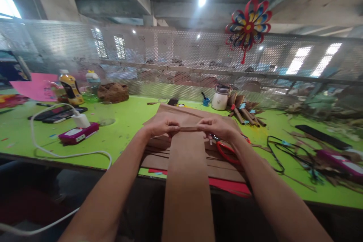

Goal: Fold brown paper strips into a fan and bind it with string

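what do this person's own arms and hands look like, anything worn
The left forearm and right forearm are bare as far as they show, no sleeves in view. The grip on each side is a human hand: left hand and right hand, both gloveless, with no watch or bracelet visible.

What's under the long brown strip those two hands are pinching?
Stacked brown sheets show on both sides of the strip, with red material jutting from beneath them at the front of the green table. Whatever lies directly under the strip is covered from view.
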A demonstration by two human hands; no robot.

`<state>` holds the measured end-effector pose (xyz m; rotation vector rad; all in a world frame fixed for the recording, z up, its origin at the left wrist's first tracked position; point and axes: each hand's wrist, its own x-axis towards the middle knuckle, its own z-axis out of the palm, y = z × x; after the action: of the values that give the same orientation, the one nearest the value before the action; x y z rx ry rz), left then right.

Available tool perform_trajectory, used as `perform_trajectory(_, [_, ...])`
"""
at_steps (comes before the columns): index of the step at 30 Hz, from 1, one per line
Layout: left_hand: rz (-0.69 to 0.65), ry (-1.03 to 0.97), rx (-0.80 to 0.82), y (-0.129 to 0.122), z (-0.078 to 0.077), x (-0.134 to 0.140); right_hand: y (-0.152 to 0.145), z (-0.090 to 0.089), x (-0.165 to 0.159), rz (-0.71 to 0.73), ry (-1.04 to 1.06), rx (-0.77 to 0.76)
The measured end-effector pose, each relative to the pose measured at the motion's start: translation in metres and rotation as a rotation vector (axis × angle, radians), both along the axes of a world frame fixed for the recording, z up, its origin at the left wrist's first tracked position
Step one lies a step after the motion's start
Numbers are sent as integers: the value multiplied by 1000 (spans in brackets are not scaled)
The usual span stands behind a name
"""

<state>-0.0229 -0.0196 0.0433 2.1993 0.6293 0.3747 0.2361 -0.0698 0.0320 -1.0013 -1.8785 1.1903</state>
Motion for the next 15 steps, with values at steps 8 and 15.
perform_trajectory(8, [-102,-131,-274,-13,-1,7,-11,1,-21,157,315,-43])
perform_trajectory(15, [-110,-168,-389,-11,-16,20,-10,0,-25,194,249,59])
